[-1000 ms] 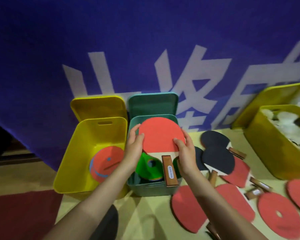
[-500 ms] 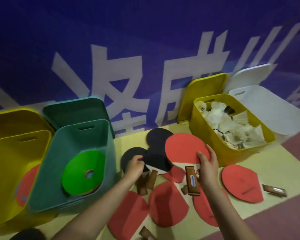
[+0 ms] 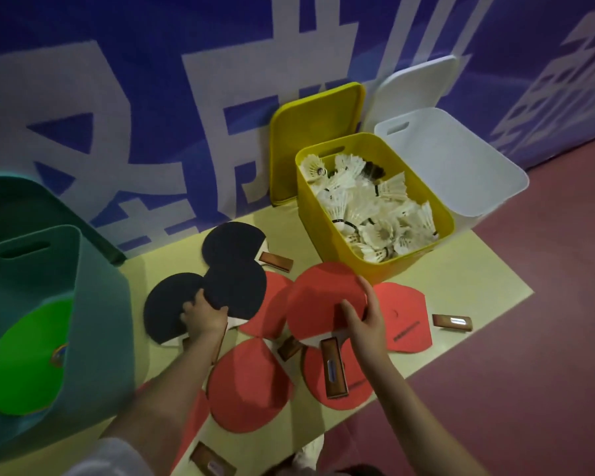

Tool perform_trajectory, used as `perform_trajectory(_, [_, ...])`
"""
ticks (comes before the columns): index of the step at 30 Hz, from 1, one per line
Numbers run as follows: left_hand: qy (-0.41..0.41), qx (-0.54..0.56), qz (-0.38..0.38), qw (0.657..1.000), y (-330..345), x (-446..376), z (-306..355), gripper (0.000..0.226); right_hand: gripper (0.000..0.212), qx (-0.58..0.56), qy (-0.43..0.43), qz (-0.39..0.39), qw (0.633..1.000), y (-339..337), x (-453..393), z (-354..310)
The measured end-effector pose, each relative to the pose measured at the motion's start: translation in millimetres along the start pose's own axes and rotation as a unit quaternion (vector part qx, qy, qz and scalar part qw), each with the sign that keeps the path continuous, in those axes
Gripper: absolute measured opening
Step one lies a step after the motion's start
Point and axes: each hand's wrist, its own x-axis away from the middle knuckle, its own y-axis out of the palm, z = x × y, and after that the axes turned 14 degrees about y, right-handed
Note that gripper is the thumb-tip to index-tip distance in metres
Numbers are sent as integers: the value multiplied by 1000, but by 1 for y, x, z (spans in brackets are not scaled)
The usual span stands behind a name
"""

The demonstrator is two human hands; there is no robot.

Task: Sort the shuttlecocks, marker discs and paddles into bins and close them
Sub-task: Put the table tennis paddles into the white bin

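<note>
two hands were down among the paddles on the pale yellow mat [image 3: 461,269]. the right hand [image 3: 368,321] held a red paddle [image 3: 323,297] by the edge of its blade, thumb on the red face and fingers curled round the far rim, its wooden handle [image 3: 334,369] pointing back toward the person; this paddle sat above the others, just in front of the yellow bin [image 3: 344,242]. the left hand [image 3: 203,316] gripped a black paddle [image 3: 236,286] near the neck, where it overlapped a second black paddle [image 3: 167,307]; a third black paddle [image 3: 232,243] lay just behind, touching the banner's foot. i counted three black ones and about six red ones, the red heap overlapping so much that the number was unsure. four bins showed: the yellow bin full of white shuttlecocks [image 3: 368,207], too tangled to count, a white bin [image 3: 461,166] beside it, and a teal bin [image 3: 93,304] at the left holding a green marker disc [image 3: 24,362]. one yellow lid [image 3: 313,142] and one white lid [image 3: 416,84] leaned on the blue banner [image 3: 117,97]. the teal bin was cut off at the left edge, the inside of the white bin was washed out, and a wooden handle [image 3: 212,462] at the bottom edge was partly out of view.
</note>
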Motion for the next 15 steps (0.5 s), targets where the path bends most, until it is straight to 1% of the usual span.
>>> perform_trajectory(3, [-36,25,-9,999,-4,-7,1,88,51,11,-3,4,1000,-5,7,1])
perform_trajectory(5, [-53,45,-19,997,-8,-13,0,92,52,15,-6,12,1000,-4,14,0])
perform_trajectory(8, [-43,91,-9,995,-12,-20,3,91,51,2,2,41,999,2,30,1])
perform_trajectory(11, [-23,114,-21,993,-13,-24,9,94,51,-7,10,74,997,10,47,8])
perform_trajectory(13, [-13,125,-40,991,-15,-26,8,89,51,6,17,90,996,14,54,14])
perform_trajectory(15, [18,140,-64,988,-17,-27,5,76,51,11,25,99,995,19,61,17])
